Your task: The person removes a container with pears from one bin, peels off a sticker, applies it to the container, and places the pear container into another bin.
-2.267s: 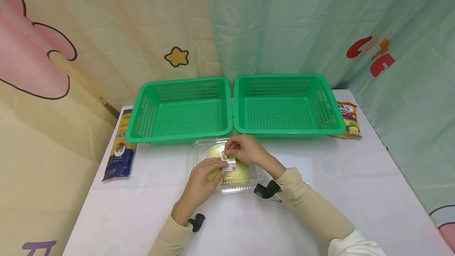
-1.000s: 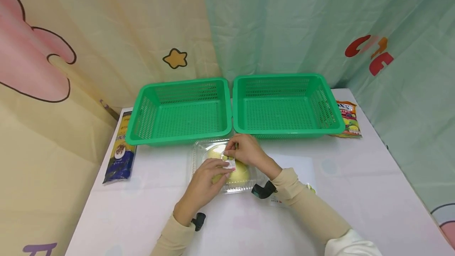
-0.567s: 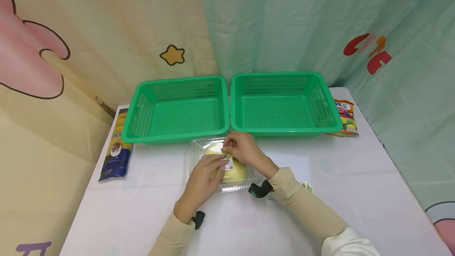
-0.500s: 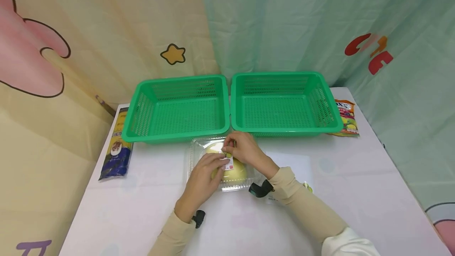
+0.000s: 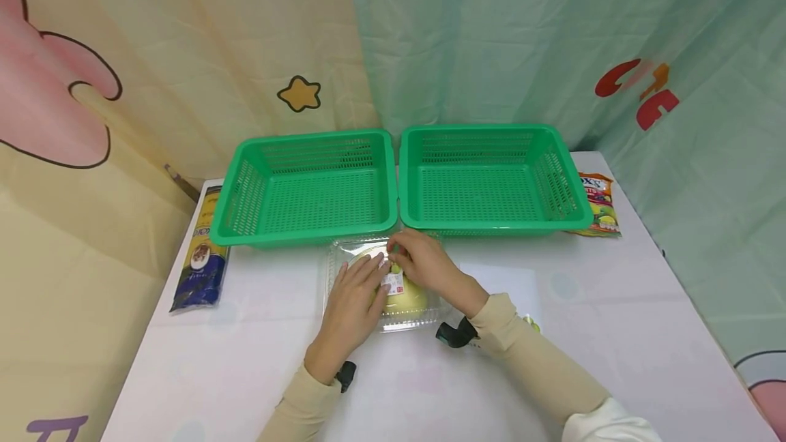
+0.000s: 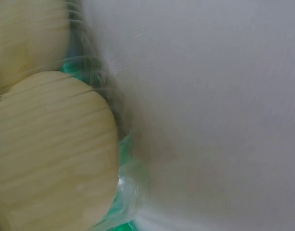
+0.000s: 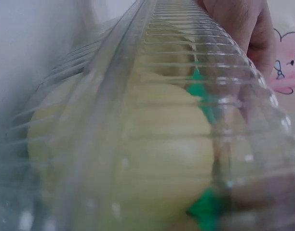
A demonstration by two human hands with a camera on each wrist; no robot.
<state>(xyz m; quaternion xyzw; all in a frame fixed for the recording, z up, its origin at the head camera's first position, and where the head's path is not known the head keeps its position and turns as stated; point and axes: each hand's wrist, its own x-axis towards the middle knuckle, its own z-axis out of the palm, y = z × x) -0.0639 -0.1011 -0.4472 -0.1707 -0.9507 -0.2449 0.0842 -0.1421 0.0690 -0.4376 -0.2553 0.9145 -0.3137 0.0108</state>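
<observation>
A clear plastic clamshell box [image 5: 353, 249] with large, rounded, pale yellow pieces [image 7: 162, 149] inside lies in front of the green baskets. On its lid is a small white sticker [image 5: 393, 284] with a green picture and a red mark. My left hand [image 5: 353, 295] rests on the lid, fingers extended and spread, fingertips at the sticker's left edge. My right hand [image 5: 430, 264] has bent fingers at the sticker's upper end; I cannot tell whether they pinch it. In the left wrist view, the box's ridged side shows over the yellow pieces [image 6: 56, 154].
Two green baskets [image 5: 303, 234] [image 5: 494, 226] stand side by side behind the box. A blue and yellow packet [image 5: 199, 271] lies at the left, and a colourful snack bag [image 5: 602, 207] at the right. A white sheet [image 5: 518, 282] with green prints lies under the right forearm.
The left fingers have straightened and spread across the lid, moving up along the sticker. The right hand has shifted slightly right, its fingers still near the sticker's upper end. The box stays in place.
</observation>
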